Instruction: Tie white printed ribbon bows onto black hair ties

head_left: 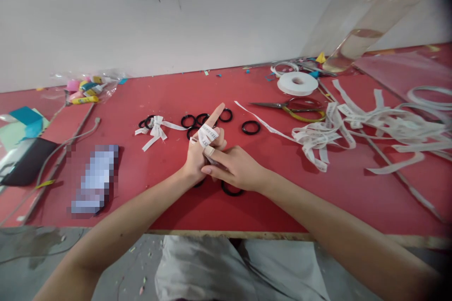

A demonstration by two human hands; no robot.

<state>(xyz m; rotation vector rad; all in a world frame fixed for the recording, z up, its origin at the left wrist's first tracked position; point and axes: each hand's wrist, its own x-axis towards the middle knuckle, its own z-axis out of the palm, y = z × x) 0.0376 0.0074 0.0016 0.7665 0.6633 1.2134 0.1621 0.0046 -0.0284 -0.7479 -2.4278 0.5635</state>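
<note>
Above the middle of the red table, my left hand [196, 160] points its index finger up and outward, its other fingers curled in. A white printed ribbon [209, 136] is looped over those fingers. My right hand [243, 167] meets it from the right, thumb and fingers closed on the ribbon at the left fingers. Part of the grip is hidden. Several black rings like hair ties lie around the hands, among them one ring [251, 127] to the right. Left of them is a black ring with a tied white ribbon bow [157, 130].
Loose cut ribbons [319, 136] pile up on the right of the red table [169, 216]. Scissors [287, 106] and a white ribbon roll [297, 83] lie behind. A clear container of liquid [360, 42] stands back right. On the left are a blurred phone [97, 176] and a cable [67, 141].
</note>
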